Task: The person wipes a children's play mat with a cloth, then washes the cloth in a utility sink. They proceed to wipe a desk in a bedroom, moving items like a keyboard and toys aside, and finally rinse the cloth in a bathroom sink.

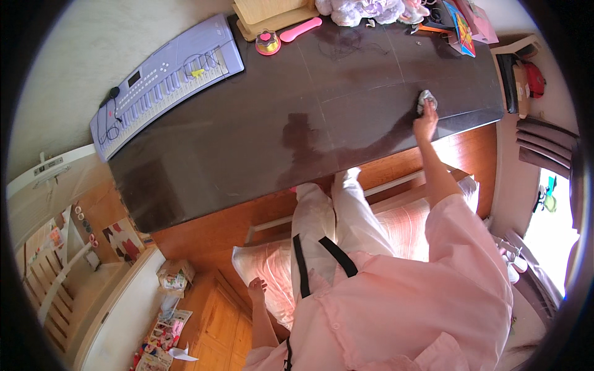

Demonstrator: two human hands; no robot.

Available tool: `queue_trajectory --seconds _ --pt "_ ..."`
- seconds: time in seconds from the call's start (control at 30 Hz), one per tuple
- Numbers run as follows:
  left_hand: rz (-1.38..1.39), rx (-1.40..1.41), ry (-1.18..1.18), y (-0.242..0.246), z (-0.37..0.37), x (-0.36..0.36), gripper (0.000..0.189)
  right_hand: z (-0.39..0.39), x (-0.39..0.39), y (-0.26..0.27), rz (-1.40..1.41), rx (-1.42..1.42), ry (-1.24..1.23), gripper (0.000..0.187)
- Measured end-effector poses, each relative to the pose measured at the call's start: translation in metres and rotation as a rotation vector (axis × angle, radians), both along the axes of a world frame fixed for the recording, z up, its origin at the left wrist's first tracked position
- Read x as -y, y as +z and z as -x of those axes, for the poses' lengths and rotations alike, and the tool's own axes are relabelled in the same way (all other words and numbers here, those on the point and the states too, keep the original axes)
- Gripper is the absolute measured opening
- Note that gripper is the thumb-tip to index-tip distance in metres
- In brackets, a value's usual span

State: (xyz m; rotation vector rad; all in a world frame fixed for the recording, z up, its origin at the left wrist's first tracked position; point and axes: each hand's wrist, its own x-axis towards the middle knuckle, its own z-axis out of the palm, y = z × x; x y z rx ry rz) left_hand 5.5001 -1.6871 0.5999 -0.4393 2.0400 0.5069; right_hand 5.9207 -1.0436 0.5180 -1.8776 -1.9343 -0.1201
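Observation:
My right hand (pixel 425 124) reaches out over the right part of a dark, glossy tabletop (pixel 241 139). Its fingers press a crumpled grey-white cloth (pixel 427 102) against the surface. Down by my left side, my left hand (pixel 257 288) hangs with loosely curled fingers and nothing in it. It is beside the pink striped cushion (pixel 264 269) of the seat under me. Thin pale lines and a dark reflection of me show on the tabletop.
A lavender electronic keyboard (pixel 171 83) with a microphone (pixel 113 92) lies at the back left. Behind stand a toy cake (pixel 267 42), a pink toy (pixel 300 29), a wooden stand (pixel 274 16) and plush toys (pixel 362 10). Books (pixel 461 30) stand at the back right. Dark thread (pixel 348 46) lies nearby.

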Motion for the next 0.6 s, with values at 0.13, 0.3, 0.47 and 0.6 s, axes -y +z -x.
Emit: queue_trajectory --seconds 0.13,0.3,0.47,0.6 --pt "-0.155 0.053 0.119 -0.014 -0.006 -0.009 0.021 0.166 0.034 0.019 0.056 -0.188 0.189 0.052" --pt "-0.349 0.126 -0.031 0.004 -0.017 -0.107 0.027 0.292 0.061 0.043 0.276 -0.288 0.643 0.048" --pt "-0.432 0.066 -0.091 -0.004 -0.01 -0.124 0.027 0.225 0.101 0.064 0.582 -0.239 1.149 0.039" --pt "-0.371 0.02 -0.078 -0.015 -0.008 -0.101 0.026 0.183 0.127 0.076 0.646 -0.056 1.22 0.032"
